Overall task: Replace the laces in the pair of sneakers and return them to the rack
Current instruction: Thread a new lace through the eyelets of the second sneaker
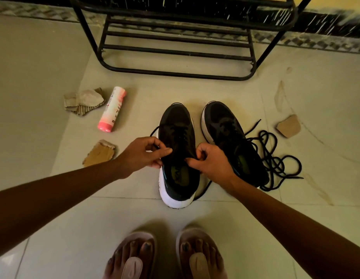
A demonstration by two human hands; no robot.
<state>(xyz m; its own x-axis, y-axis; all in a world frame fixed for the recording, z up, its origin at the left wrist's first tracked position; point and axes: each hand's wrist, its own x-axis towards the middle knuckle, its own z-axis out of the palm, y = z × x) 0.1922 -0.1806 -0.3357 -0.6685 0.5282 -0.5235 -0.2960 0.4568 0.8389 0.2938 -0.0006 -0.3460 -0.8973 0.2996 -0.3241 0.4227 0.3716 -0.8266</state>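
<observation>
Two black sneakers with white soles stand side by side on the tiled floor, toes pointing away from me. The left sneaker point(178, 125) has a black lace threaded through it. My left hand point(142, 156) pinches the lace at the left side of the sneaker's opening. My right hand point(210, 161) pinches the lace at the right side of the same opening. The right sneaker point(225, 125) stands untouched, with a loose tangle of black laces point(276, 156) spread on the floor to its right. The black metal shoe rack point(179, 53) stands beyond the sneakers.
A pink spray can point(112, 109) lies left of the sneakers. Torn cardboard pieces lie at the left point(84, 101), lower left point(99, 153) and right point(289, 125). My feet in sandals point(167, 256) are at the bottom of the view.
</observation>
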